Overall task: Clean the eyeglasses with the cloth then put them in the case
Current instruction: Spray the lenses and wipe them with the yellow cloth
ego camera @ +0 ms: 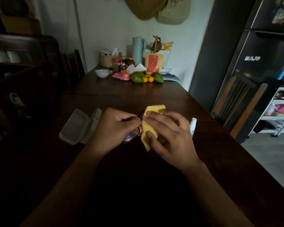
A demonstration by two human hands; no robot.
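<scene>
My left hand point(112, 128) grips the dark-framed eyeglasses point(131, 134) above the dark wooden table point(154, 99); one lens shows below its fingers. A yellow cloth point(148, 126) is folded over the other lens, pinched there between the thumb and fingers of my right hand point(170, 136). That lens is hidden by the cloth. The clear plastic case point(79, 126) lies open on the table just left of my left hand, its lid flipped toward the right.
A small white bottle point(193, 124) stands behind my right hand. The far end of the table holds a white bowl point(102, 73), jars, fruit point(147, 77) and a pitcher. A chair point(236, 99) and a black fridge point(259, 63) stand to the right.
</scene>
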